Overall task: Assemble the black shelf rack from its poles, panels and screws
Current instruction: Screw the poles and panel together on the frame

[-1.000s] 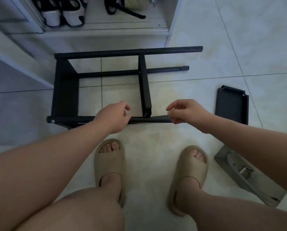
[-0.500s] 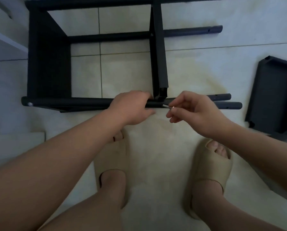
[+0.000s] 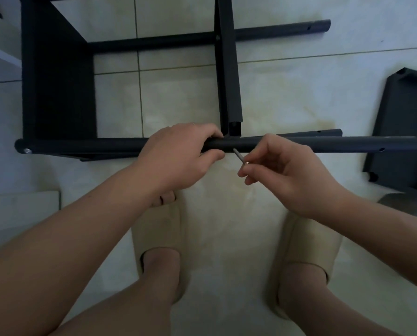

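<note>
The black shelf rack lies on its side on the tiled floor, with one panel (image 3: 57,76) fitted at the left end and a second panel (image 3: 228,69) standing edge-on in the middle. My left hand (image 3: 178,156) grips the near pole (image 3: 324,144) just left of the middle panel's corner. My right hand (image 3: 282,166) pinches a small silver screw (image 3: 240,156) whose tip points up at the pole under that corner. A far pole (image 3: 275,32) runs across the top.
A loose black panel (image 3: 401,132) lies on the floor at the right, beside a grey packet at the frame edge. My feet in beige slippers (image 3: 163,234) stand just below the rack. A white cabinet edge is at the far left.
The view has come closer to the rack. My left hand closed round the near pole, and my right hand brought the screw's tip up against the pole.
</note>
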Action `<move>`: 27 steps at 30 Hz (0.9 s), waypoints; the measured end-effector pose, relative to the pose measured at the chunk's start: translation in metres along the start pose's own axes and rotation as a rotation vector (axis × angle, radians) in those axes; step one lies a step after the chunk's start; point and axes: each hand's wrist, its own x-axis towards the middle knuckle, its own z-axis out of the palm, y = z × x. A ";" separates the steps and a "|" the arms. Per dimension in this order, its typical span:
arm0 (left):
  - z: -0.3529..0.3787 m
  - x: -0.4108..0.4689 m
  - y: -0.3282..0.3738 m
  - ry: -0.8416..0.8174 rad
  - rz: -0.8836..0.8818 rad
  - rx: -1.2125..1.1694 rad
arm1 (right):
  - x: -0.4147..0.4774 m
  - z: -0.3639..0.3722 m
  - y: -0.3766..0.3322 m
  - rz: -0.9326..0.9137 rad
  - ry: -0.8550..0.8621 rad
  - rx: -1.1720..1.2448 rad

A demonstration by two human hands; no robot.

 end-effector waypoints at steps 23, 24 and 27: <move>-0.007 -0.005 0.005 -0.015 -0.001 -0.096 | 0.017 0.016 -0.020 -0.066 0.230 -0.584; -0.007 -0.005 0.005 -0.013 0.000 -0.100 | 0.017 0.015 -0.023 -0.143 0.269 -0.720; -0.007 -0.004 0.006 -0.020 0.003 -0.101 | 0.022 0.006 -0.029 -0.247 0.318 -0.891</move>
